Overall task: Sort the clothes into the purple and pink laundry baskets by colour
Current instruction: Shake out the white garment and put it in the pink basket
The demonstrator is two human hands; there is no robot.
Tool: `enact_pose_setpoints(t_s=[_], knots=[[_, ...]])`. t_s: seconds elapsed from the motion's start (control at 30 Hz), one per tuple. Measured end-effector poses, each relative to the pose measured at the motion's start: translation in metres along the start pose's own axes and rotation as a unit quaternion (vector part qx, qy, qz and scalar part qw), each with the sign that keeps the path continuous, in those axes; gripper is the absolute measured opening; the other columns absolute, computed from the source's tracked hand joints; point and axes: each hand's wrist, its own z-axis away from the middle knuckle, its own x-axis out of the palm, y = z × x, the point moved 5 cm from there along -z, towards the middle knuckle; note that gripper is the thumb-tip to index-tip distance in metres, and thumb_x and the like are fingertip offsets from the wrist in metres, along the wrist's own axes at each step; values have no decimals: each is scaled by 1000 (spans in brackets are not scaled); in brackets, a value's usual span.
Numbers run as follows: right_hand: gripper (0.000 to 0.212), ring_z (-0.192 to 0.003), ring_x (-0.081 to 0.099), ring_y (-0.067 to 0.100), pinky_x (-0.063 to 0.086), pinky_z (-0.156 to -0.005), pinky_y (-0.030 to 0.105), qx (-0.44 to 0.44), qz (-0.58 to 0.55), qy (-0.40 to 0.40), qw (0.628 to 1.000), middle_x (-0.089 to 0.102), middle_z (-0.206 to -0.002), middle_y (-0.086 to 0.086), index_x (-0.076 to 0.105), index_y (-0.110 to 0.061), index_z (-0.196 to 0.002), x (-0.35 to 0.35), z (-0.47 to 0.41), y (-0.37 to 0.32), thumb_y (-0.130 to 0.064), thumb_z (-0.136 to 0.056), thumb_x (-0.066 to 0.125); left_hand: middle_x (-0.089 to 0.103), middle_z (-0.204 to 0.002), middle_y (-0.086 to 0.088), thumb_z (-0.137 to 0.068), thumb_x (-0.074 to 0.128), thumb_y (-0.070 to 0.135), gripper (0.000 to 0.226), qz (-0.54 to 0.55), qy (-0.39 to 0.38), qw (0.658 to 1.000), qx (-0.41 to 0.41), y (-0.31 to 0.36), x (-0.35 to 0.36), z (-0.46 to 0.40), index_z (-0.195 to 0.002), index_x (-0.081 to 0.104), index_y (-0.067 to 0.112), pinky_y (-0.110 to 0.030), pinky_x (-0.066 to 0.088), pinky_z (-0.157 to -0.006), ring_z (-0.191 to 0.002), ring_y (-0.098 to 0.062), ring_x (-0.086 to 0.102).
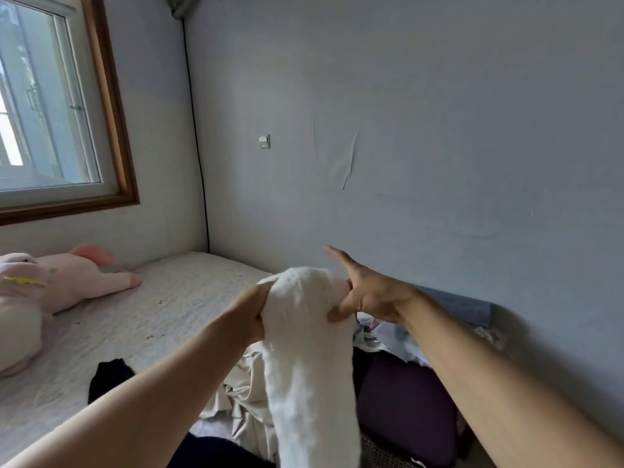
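Note:
A fluffy white garment [309, 349] hangs in the air over the bed's right side, held up at its top. My left hand [251, 312] grips its upper left edge, fingers buried in the cloth. My right hand [363, 292] pinches its upper right edge with the thumb while the other fingers stretch out flat towards the wall. Under it lie a crumpled beige garment [243, 393], a dark purple cloth [405, 396] and a black garment [108, 376]. A woven basket rim [381, 454] shows at the bottom; its colour is unclear.
A bed with a pale patterned sheet [162, 305] fills the left. A large pink plush toy [50, 285] lies by the window [44, 106]. A blue cloth [462, 305] and light clothes [388, 336] sit against the grey wall.

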Motion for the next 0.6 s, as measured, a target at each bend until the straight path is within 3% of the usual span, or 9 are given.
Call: enact_pose_setpoints(t_s=[0.07,0.13,0.23,0.3,0.33,0.4,0.43,0.5,0.6], knots=[[75,-91,62,25,56,-81,33,-10,10,43,999,64,-109,22,55,-24,-125,-2,5,4,20,-66,70,67,-55,-9,-98,46,32,36,4,0,999,-44,-3,-2,0,-80,62,5,-28,54,-52,-45,-18,65],[39,-72,59,15,51,-58,14,-13,11,97,995,65,-80,8,66,-9,-103,-7,10,9,16,-74,68,71,-69,-14,-92,50,48,48,-4,-7,997,-75,-7,-2,2,-90,66,2,-34,54,-65,-56,-21,68],[12,-56,49,4,32,-36,5,5,64,157,985,57,-67,-2,68,-3,-95,-19,12,22,3,-85,64,63,-107,-17,-84,67,21,57,-78,-27,997,2,-6,0,2,-136,44,15,-40,57,-71,-86,-29,65],[9,-56,50,4,34,-38,7,10,64,175,982,57,-65,-2,67,-7,-86,-23,10,32,1,-86,63,57,-113,-11,-76,71,-4,77,-212,-67,974,47,-11,8,3,-138,38,27,-41,57,-76,-93,-28,61],[11,-58,51,5,37,-42,8,11,61,181,981,57,-66,-2,66,-10,-82,-24,8,37,-1,-87,63,56,-115,-8,-69,76,-6,82,-340,-58,936,71,-15,11,2,-136,41,27,-38,57,-79,-97,-26,59],[16,-63,54,7,43,-55,13,11,49,191,980,59,-68,-2,65,-16,-75,-28,6,45,-4,-87,64,59,-112,-4,-61,81,7,76,-602,24,787,132,-22,13,-9,-127,50,26,-34,53,-80,-100,-24,56],[18,-66,54,8,45,-61,16,8,39,196,980,60,-69,-2,64,-17,-74,-31,5,50,-6,-87,65,62,-106,-4,-61,79,12,62,-659,66,734,149,-24,17,-12,-118,56,24,-32,52,-77,-98,-24,58],[15,-71,57,10,48,-70,24,-2,32,221,975,64,-73,0,65,-19,-75,-37,5,61,-10,-87,66,63,-90,-2,-67,75,20,34,-663,128,724,141,-26,18,-15,-98,64,21,-31,49,-74,-95,-25,61],[3,-81,61,15,50,-73,27,-1,27,223,974,69,-85,4,68,-17,-85,-41,10,76,-18,-88,67,53,-99,-2,-69,77,30,27,-646,141,741,118,-30,18,-25,-92,66,22,-36,45,-90,-108,-26,50]])
